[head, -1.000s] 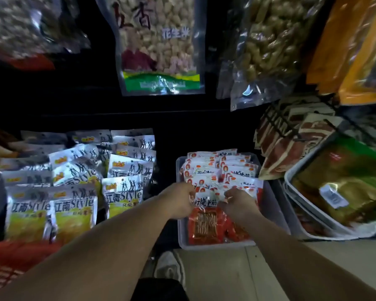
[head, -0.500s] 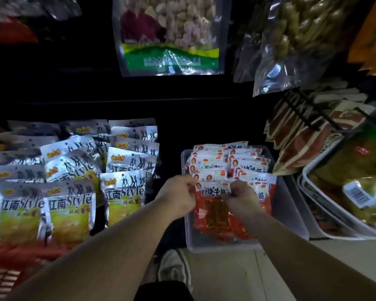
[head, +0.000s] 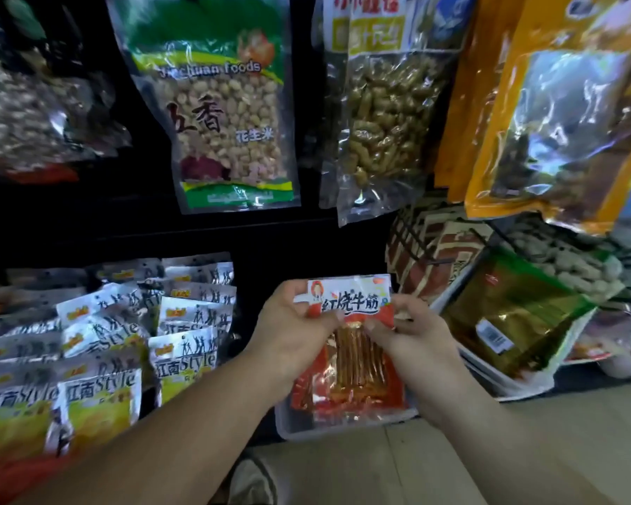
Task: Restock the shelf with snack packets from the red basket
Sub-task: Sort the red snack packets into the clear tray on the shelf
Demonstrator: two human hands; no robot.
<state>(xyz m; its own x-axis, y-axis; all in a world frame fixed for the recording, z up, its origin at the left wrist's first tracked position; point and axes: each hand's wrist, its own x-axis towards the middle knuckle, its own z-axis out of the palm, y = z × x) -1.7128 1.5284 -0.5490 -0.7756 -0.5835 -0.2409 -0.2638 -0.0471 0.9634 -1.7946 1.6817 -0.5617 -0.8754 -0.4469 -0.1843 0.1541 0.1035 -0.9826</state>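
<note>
A red snack packet [head: 350, 308] with a white top band and brown strips inside is held upright above the clear plastic bin [head: 306, 426]. My left hand [head: 292, 333] grips its left side and my right hand [head: 412, 340] pinches its right side, thumbs on the front. The packet hides most of the bin's contents; more red packets [head: 306, 391] show beneath. The red basket [head: 4, 475] shows only as a blurred red corner at the bottom left.
Rows of silver-and-yellow packets [head: 99, 391] stand on the shelf to the left. Large bags of peanuts [head: 226, 114] hang overhead. To the right a white tray [head: 518, 384] holds green-gold packs. My shoe [head: 252, 482] is on the wooden floor below.
Both hands have lifted the red packet up out of the bin and hold it higher and upright. The camera has tilted upward, showing more of the hanging bags.
</note>
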